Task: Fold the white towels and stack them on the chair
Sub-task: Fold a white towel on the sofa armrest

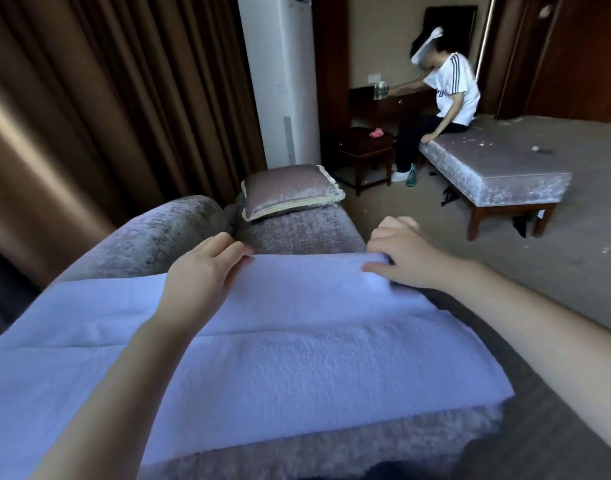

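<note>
**uneven hold at the far edge could skew the fold**

the white towel [280, 362] lies spread across the plush seat of the chair [297, 233]. its near part is flat, and a doubled layer runs along its far side. the right grip [404, 254] pinches the far right corner, thumb on top and fingers curled behind it. the left grip [203, 268] lies on the far edge with fairly straight fingers. its thumb is hidden, so i cannot tell whether it holds the cloth or only presses it.

that mismatch looks like the main risk. if one side is pinched and the other only pressed, a pull toward the body would probably carry the right corner and leave the left behind, giving a crooked fold.

the pile of the upholstery may also catch the bottom layer and bunch it under the top one.

the towel's near edge sits right at the front of the seat, so a strong tug could slide the whole towel off.

the cushion [290, 192] lies beyond the towel, apart from it.
</note>
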`<action>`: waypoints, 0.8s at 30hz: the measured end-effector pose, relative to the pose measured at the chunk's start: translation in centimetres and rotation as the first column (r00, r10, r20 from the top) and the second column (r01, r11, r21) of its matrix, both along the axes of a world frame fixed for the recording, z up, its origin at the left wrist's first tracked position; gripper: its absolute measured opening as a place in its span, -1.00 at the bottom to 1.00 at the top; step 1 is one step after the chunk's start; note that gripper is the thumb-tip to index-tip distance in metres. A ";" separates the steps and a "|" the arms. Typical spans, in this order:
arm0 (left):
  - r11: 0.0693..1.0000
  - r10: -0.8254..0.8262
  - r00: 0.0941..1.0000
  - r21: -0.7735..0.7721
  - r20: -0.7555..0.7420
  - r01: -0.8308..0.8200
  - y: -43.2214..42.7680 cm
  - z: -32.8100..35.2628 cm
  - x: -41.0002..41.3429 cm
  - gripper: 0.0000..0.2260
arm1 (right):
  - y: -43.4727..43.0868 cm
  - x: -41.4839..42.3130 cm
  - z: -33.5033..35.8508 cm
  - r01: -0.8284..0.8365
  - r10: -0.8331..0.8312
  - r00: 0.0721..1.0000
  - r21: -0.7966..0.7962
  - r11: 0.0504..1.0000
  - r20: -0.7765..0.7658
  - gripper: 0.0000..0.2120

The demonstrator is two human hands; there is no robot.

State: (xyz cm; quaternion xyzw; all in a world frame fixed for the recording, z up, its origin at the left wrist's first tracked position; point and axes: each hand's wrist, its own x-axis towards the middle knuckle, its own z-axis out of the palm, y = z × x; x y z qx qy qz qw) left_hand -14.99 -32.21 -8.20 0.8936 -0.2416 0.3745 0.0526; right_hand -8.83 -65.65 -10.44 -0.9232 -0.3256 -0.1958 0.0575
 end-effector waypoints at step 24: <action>0.922 -0.159 0.984 0.343 -0.085 0.179 0.8 -7.5 -14.1 -0.88 | -8.5 -17.9 -10.5 0.080 -0.105 0.975 0.131 0.988 0.198 -0.50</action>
